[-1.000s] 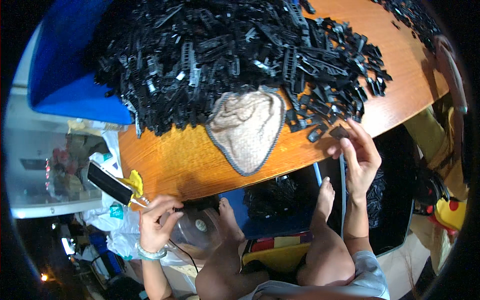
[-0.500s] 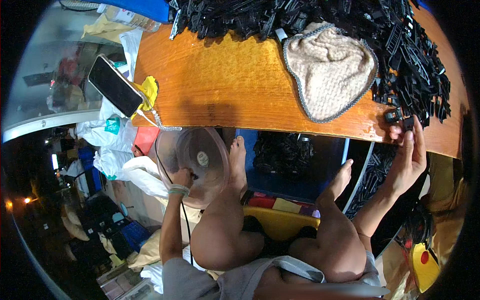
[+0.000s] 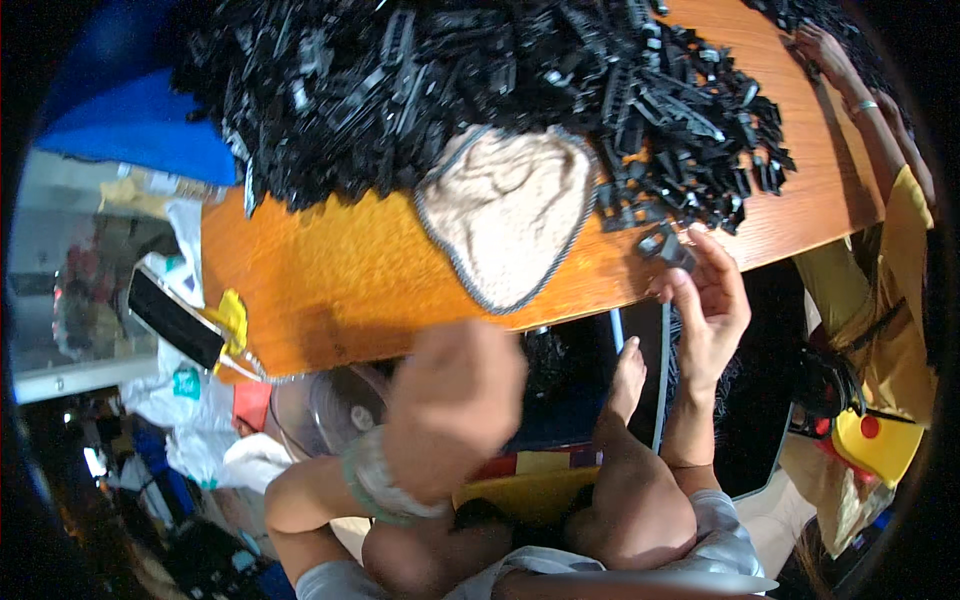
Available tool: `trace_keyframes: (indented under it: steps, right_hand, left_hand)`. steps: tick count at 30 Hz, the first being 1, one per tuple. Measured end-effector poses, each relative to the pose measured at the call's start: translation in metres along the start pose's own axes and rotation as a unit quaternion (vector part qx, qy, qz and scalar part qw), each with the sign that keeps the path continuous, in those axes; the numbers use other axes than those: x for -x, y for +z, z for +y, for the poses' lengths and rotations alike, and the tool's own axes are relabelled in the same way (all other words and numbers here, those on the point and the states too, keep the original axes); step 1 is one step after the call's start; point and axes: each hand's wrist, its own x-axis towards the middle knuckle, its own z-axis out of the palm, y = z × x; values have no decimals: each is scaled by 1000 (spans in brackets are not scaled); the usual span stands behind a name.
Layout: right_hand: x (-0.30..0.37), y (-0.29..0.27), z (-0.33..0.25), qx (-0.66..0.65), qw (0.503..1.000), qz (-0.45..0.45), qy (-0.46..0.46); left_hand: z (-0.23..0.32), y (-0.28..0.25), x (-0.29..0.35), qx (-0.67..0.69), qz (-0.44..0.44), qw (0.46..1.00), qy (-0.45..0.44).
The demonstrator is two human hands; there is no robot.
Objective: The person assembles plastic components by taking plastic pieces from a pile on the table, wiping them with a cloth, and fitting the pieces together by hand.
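My right hand (image 3: 712, 300) is at the table's front edge, thumb and fingers pinching a small black plastic part (image 3: 676, 254). Beside it lies the near fringe of a large heap of black plastic parts (image 3: 400, 90), spread over the table (image 3: 330, 290). My left hand (image 3: 455, 395), with a pale band at the wrist, hangs over my lap just short of the table edge. Motion smears it and its fingers are curled out of sight, so what it holds, if anything, does not show. A beige cloth with grey edging (image 3: 515, 220) lies between the heap and the edge.
A phone (image 3: 175, 315) stands tilted at the table's left end by a yellow piece (image 3: 232, 318). Below is a clear round basin (image 3: 335, 410). White bags (image 3: 190, 400) bunch at the left. At the far right a co-worker's hand (image 3: 828, 52) reaches to another black heap.
My left hand has risen from the basin to the front of the table. The view has swung, so the table and heap appear shifted left. My right hand stays by the heap's edge.
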Motion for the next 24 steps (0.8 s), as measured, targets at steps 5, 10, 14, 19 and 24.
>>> trace_keyframes:
  steps: [5, 10, 14, 19, 24]
  right_hand:
    - [3, -11, -3, 83, 993, 36, -74]
    - [-7, -17, 12, 222, 958, 92, -154]
    - [-17, -40, 1, -55, 986, 128, -86]
    - [-19, -99, 3, -137, 947, 223, -188]
    - [18, -70, 35, -33, 983, 178, 17]
  left_hand:
    - [17, 23, -110, 30, 25, 991, 129]
    - [-18, 59, -147, 174, 89, 973, 124]
    - [-19, 44, -127, 282, 151, 942, 97]
    - [-24, 54, -92, 316, 191, 927, 60]
    - [-26, 64, -73, 192, 204, 960, -20]
